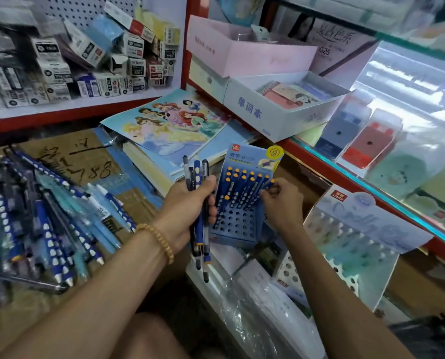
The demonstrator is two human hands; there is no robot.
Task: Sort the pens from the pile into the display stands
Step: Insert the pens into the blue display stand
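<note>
Your left hand grips spare pens mid-barrel while your right hand pinches one light, stiff, slippery pen into the blue display stand.

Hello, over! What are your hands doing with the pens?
Left hand grips bunch of pens. Right hand pinches pen at blue stand. Nothing blocking.

We see a pile of pens in dark blue dotted with white, mixed with pale blue ones, on brown cardboard with black scrawl. The blue display stand carries dark blue pens with orange-yellow caps, a red logo and a yellow round sticker on its header. We also note a pink box, a red-edged shelf, and an amber bead bracelet.
</note>
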